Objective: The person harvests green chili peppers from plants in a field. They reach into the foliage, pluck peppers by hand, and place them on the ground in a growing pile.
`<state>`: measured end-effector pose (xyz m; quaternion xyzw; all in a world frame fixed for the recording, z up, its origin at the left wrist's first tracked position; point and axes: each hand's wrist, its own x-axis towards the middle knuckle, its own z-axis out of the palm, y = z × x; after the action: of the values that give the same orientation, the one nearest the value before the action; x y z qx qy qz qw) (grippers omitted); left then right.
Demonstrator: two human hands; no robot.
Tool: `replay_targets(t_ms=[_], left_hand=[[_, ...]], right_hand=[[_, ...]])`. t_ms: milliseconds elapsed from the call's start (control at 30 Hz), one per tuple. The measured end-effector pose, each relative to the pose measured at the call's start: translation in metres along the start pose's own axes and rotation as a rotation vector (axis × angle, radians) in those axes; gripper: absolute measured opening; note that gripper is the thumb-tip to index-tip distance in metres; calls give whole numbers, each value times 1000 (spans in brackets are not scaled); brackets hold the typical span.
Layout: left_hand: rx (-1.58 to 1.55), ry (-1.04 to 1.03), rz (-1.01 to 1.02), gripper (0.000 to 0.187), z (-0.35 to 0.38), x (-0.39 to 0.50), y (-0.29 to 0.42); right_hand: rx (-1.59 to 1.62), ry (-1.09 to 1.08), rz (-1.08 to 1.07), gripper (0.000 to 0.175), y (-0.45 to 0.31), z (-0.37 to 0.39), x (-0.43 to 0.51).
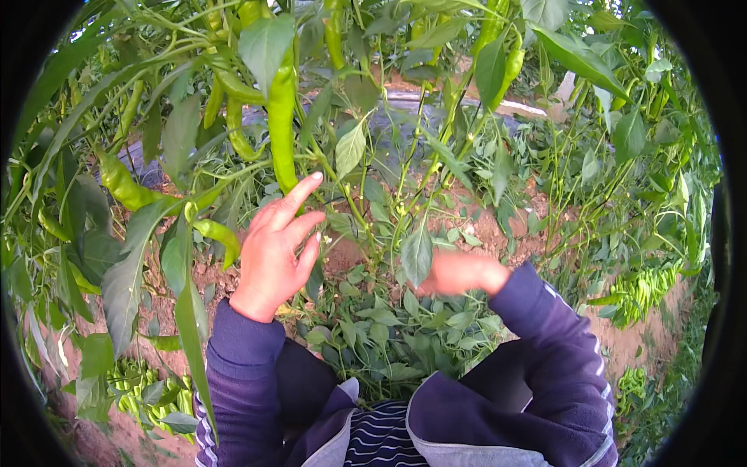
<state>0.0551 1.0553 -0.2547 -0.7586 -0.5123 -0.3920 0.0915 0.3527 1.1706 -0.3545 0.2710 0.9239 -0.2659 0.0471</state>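
Observation:
My left hand (277, 248) is raised with its fingers apart, at the lower end of a long green pepper (282, 128) that hangs from a pepper plant. Whether the fingertips touch the pepper is unclear. My right hand (455, 272) is blurred, low beside the plant's stems, and partly behind a hanging leaf (417, 257); its fingers cannot be made out. Between the hands rise the green stems (356, 204) of the plant. Curved green peppers (219, 236) hang to the left of my left hand.
Piles of picked green peppers lie on the soil at the lower left (154, 397) and at the right (642, 295). Leafy cut stems (397, 335) cover the ground before my knees. More pepper plants stand at both sides, and dark plastic sheeting (397, 125) shows behind the stems.

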Motion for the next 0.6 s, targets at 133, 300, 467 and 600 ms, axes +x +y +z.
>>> replay_targets(t_ms=[133,300,467,600], left_hand=[[-15,20,-9,26,1,-1,-1],[-6,10,-17,26,1,-1,-1],[3,-27,4,26,-2,1,0],[-4,-35,-7,24,-3,2,-1]], right_hand=[[945,669,-48,14,-13,-46,111],[876,1422,570,27,20,-54,229],[1044,1294,449,24,62,-32,255],[2018,1411,613,15,42,-32,242]])
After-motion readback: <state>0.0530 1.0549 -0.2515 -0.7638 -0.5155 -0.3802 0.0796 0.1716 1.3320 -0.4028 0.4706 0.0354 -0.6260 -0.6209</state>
